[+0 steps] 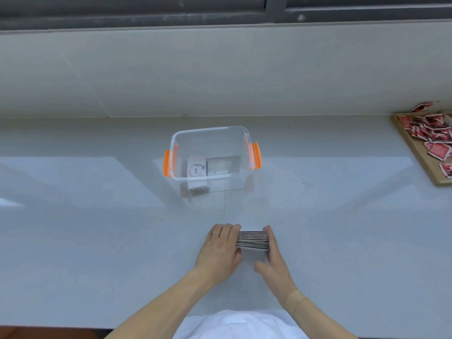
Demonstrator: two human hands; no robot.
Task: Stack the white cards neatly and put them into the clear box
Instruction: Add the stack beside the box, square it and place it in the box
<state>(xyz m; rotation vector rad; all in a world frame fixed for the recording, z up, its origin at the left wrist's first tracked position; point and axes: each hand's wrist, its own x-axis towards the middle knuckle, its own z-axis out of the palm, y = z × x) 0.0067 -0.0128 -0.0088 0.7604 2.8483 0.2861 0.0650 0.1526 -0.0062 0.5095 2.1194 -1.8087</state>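
A stack of white cards [253, 240] stands on edge on the pale table, pressed between both hands. My left hand [221, 250] covers the stack's left face with its fingers on top. My right hand [275, 259] lies flat against the right face. Farther from me, a clear box [211, 178] with orange side latches [167, 163] stands open. Inside it lie a white card printed "love" [195, 169] and another pile of cards [223, 166] beside it.
A wooden tray [415, 152] at the far right edge holds several red-and-white packets [433, 138]. A pale wall ledge runs behind the box. The table's near edge and a white garment [239, 325] are at the bottom.
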